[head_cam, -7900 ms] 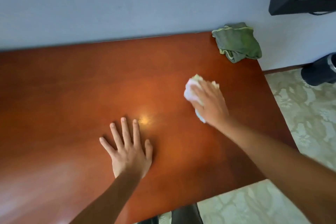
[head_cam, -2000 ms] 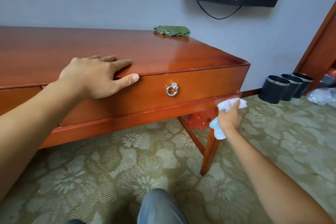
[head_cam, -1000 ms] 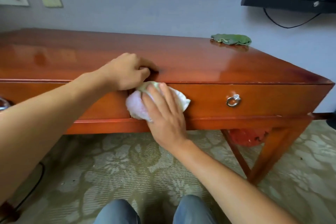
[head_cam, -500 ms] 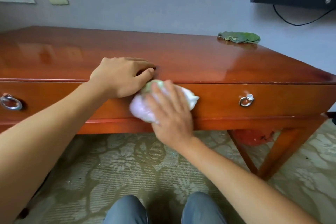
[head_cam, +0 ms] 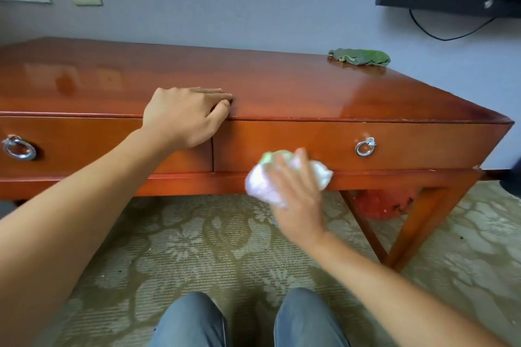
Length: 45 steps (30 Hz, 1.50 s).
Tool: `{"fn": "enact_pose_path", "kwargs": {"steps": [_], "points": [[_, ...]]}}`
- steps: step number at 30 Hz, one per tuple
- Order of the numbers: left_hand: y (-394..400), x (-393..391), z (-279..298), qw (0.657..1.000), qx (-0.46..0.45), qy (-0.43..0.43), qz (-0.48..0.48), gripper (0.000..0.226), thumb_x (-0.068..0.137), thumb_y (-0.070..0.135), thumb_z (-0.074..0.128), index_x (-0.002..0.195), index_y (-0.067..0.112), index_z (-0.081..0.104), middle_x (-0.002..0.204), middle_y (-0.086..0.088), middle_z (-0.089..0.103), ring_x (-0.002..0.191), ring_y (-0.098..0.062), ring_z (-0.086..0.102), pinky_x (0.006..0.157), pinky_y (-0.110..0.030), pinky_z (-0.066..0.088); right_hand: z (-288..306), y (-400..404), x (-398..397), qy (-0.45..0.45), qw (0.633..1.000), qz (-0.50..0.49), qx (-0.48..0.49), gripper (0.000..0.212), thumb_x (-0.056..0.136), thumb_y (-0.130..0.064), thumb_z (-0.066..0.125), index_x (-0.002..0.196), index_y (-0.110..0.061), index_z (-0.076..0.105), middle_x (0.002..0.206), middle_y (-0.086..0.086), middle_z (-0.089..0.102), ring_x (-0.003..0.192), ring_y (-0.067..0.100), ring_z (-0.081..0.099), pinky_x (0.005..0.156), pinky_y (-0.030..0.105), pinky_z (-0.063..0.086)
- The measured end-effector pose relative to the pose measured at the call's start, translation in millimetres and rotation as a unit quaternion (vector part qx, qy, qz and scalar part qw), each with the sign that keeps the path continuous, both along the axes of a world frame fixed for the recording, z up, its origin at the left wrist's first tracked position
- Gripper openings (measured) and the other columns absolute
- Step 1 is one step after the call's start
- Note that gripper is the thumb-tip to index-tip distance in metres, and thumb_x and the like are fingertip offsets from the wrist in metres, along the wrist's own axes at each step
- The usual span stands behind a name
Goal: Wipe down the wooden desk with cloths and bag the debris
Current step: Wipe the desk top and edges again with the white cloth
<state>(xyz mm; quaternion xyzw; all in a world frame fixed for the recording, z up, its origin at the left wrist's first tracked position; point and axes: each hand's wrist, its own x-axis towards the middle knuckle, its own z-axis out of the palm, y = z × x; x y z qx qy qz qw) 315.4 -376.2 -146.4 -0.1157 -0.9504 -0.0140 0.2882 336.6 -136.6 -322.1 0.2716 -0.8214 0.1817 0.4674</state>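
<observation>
One view was all you had, from the camera on your head, looking down at your two hands and the wooden desk [head_cam: 282,90].

Your right hand [head_cam: 296,194] pressed a white cloth [head_cam: 262,183] against the front of the right drawer [head_cam: 408,146], low down where the drawer meets the rail under it. Your fingers lay spread over the cloth and it bunched out on both sides of them. That hand looked blurry, so you could not see how your thumb held it.

Your left hand [head_cam: 183,115] rested on the front edge of the desk top, just above the gap between the two drawers. Its fingers were bent over the edge and its thumb pointed along it. It held nothing.

That white cloth looked soft and light, so I think it would squash and fold with no effort. A flat palm on the middle of the wad would likely keep it from slipping out.

A green cloth [head_cam: 359,57] lay in a heap on the far right corner of the desk top, well apart from both hands. It looked floppy too, and you could probably pick it up by pinching any fold.

The desk looked hard and shiny, so a cloth should slide on it easily.

A ring pull [head_cam: 365,147] hung on the right drawer, near your right hand but not touching it.
</observation>
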Motion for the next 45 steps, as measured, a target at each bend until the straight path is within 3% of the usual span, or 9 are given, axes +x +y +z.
{"fn": "enact_pose_path", "kwargs": {"steps": [8,13,18,22,28,31,35,39,45], "points": [[-3.0,0.3,-2.2,1.0,-0.01,0.014,-0.001,0.049,0.108,0.057,0.021,0.141,0.05,0.056,0.148,0.023,0.055,0.141,-0.01,0.05,0.084,-0.034,0.048,-10.3,-24.9,-3.6,0.009,0.986,0.053,0.161,0.056,0.106,0.004,0.022,0.139,-0.012,0.064,0.156,0.006,0.052,0.15,0.038,0.038,0.126,0.05,0.026],[-3.5,0.8,-10.5,0.997,-0.015,0.058,-0.043,0.049,0.111,0.052,0.024,0.133,0.034,0.063,0.138,0.012,0.065,0.133,-0.017,0.057,0.082,-0.036,0.05,-7.7,23.8,-6.5,0.011,0.989,-0.029,0.147,0.07,0.08,0.007,0.058,0.147,-0.013,0.056,0.163,0.014,0.039,0.154,0.037,0.03,0.126,0.058,0.02],[2.8,46.7,-40.9,0.982,0.112,0.057,-0.144,0.05,0.107,0.029,0.038,0.147,0.001,0.049,0.156,-0.017,0.045,0.15,-0.032,0.034,0.125,-0.04,0.024,35.3,-58.6,4.0,0.038,0.999,-0.032,-0.008,0.052,0.088,-0.012,0.073,0.135,-0.032,0.064,0.121,0.006,0.042,0.111,0.033,0.05,0.094,0.049,0.039],[8.3,109.1,-103.3,0.966,0.193,0.122,-0.119,0.032,0.083,-0.005,0.056,0.115,-0.003,0.059,0.128,-0.016,0.053,0.119,-0.032,0.048,0.102,-0.04,0.042,70.4,-106.0,-0.1,-0.037,0.997,0.042,0.044,0.061,0.092,-0.022,0.07,0.15,-0.026,0.053,0.114,0.003,0.044,0.102,0.026,0.045,0.088,0.041,0.039],[15.5,86.1,-128.3,0.98,0.167,0.097,0.038,0.072,0.102,0.055,0.04,0.159,0.011,0.032,0.167,-0.02,0.019,0.148,-0.032,0.023,0.118,-0.043,0.022,133.2,-51.5,15.9,-0.24,0.929,0.269,0.086,0.063,0.078,-0.013,0.058,0.14,-0.018,0.062,0.133,-0.005,0.066,0.123,0.008,0.061,0.108,0.028,0.047],[34.5,60.8,-138.6,0.982,0.093,0.118,0.112,0.086,0.098,0.073,0.039,0.164,0.02,0.025,0.171,-0.024,0.008,0.151,-0.038,0.021,0.117,-0.05,0.021,178.5,-56.6,-12.1,-0.151,0.977,0.151,0.003,0.044,0.081,-0.022,0.047,0.117,-0.023,0.072,0.107,-0.007,0.075,0.101,0.016,0.07,0.092,0.039,0.056],[17.6,42.5,-151.6,0.962,0.035,0.233,0.14,0.075,0.101,0.066,0.049,0.16,0.022,0.038,0.167,-0.018,0.029,0.142,-0.036,0.04,0.114,-0.053,0.035,199.3,-107.5,-48.2,-0.334,0.928,-0.017,0.162,0.059,0.103,-0.056,0.034,0.154,-0.027,0.043,0.16,-0.001,0.044,0.145,0.027,0.042,0.113,0.047,0.037],[-44.3,35.9,-144.7,0.933,0.094,0.269,0.219,0.072,0.105,0.061,0.044,0.163,0.02,0.031,0.169,-0.018,0.022,0.151,-0.037,0.024,0.124,-0.063,0.015,197.1,-108.7,-58.6,-0.367,0.911,-0.034,0.187,0.075,0.099,-0.074,0.019,0.159,-0.031,0.036,0.166,-0.001,0.036,0.152,0.027,0.032,0.116,0.051,0.03],[13.8,18.1,-147.6,0.962,0.078,0.259,0.034,0.066,0.107,0.047,0.049,0.161,0.014,0.031,0.17,-0.015,0.014,0.156,-0.04,0.012,0.115,-0.078,0.016,195.6,-113.4,-66.8,-0.379,0.903,-0.051,0.197,0.072,0.099,-0.075,0.02,0.157,-0.035,0.035,0.165,0.002,0.035,0.151,0.03,0.032,0.117,0.052,0.027]]}}
